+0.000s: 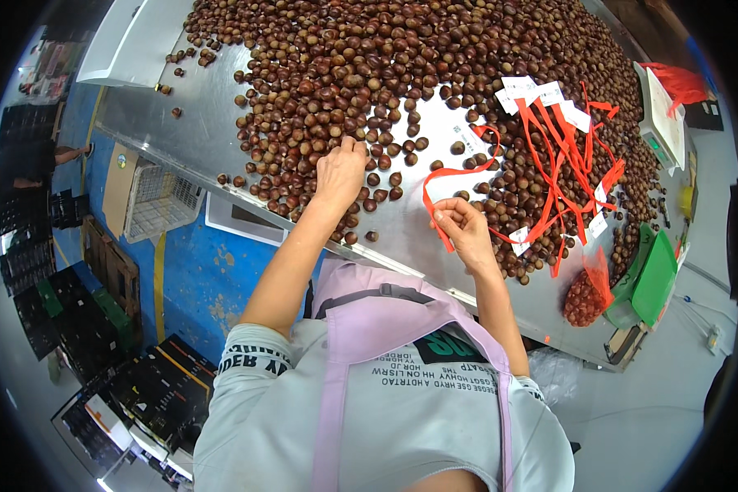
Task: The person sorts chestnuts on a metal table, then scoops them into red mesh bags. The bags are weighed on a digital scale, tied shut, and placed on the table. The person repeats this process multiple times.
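Note:
A large heap of brown chestnuts point(369, 57) spreads over the metal table point(139, 115). My left hand point(342, 170) is among the chestnuts at the heap's near edge, its fingers bent together; what they hold, if anything, is hidden. My right hand point(465, 234) pinches one end of a red mesh strip point(444, 174), which loops up and away to the right. Just beyond that hand, several more red strips point(562, 160) with white tags point(544, 93) lie tangled over the chestnuts.
Near the right end stand a filled red net bag point(586, 297), a green plastic container point(654, 279) and a white scale point(661, 119) with red netting on it. A white tray point(131, 41) sits at the far left corner. On the blue floor are a grey crate point(162, 197) and a pallet point(111, 275).

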Demonstrator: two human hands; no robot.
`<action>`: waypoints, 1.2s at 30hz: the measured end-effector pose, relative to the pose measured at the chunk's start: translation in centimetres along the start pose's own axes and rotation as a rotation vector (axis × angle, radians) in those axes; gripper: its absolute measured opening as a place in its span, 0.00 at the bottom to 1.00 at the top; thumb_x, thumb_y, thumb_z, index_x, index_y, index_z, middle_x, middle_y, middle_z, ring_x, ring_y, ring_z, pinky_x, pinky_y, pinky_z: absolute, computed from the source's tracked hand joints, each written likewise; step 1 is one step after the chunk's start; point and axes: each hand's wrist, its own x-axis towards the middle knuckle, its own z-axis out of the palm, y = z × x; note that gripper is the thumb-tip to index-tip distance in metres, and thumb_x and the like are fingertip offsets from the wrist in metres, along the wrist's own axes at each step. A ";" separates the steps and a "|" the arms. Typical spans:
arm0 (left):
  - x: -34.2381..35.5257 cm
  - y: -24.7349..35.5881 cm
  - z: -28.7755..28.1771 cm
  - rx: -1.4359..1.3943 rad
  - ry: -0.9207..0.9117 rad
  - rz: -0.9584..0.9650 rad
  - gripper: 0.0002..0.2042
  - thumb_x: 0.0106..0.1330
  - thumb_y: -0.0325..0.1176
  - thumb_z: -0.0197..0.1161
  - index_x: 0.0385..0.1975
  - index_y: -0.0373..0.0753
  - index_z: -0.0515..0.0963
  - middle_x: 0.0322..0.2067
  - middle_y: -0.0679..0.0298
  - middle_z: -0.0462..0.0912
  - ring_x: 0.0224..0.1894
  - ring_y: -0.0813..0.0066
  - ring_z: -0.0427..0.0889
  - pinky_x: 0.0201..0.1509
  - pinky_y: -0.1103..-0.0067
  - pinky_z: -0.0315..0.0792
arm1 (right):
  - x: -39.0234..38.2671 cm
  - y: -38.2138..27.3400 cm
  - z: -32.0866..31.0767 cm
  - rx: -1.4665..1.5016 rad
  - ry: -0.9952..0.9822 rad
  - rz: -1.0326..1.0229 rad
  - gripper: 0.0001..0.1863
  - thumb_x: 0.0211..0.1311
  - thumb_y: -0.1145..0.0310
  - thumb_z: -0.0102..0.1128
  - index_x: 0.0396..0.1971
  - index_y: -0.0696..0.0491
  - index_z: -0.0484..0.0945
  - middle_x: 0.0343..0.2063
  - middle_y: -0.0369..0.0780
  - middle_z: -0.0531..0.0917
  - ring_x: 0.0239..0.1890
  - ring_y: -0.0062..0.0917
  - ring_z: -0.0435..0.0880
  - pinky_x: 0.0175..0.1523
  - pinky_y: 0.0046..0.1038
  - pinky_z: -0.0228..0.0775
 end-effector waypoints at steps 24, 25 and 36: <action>-2.6 3.8 -3.8 -2.174 -0.392 -0.194 0.11 0.72 0.40 0.47 0.37 0.38 0.67 0.27 0.69 0.65 0.25 0.85 0.64 0.18 0.91 0.55 | 0.1 0.2 -0.2 0.027 0.001 0.027 0.10 0.63 0.68 0.57 0.39 0.59 0.74 0.26 0.34 0.79 0.29 0.12 0.76 0.32 0.13 0.66; -2.5 3.7 -3.6 -2.140 -0.374 -0.195 0.11 0.72 0.41 0.47 0.34 0.39 0.67 0.25 0.70 0.63 0.25 0.86 0.63 0.17 0.91 0.54 | 0.1 0.2 -0.3 0.020 -0.004 0.037 0.10 0.63 0.68 0.57 0.39 0.59 0.74 0.26 0.34 0.79 0.30 0.12 0.76 0.33 0.13 0.66; -0.4 6.5 -1.4 -0.683 0.361 0.070 0.10 0.61 0.39 0.58 0.27 0.38 0.77 0.29 0.61 0.76 0.40 0.63 0.71 0.49 0.73 0.63 | 0.1 -0.1 -0.2 0.129 0.075 0.059 0.12 0.63 0.67 0.57 0.40 0.60 0.78 0.29 0.35 0.81 0.29 0.12 0.76 0.34 0.14 0.66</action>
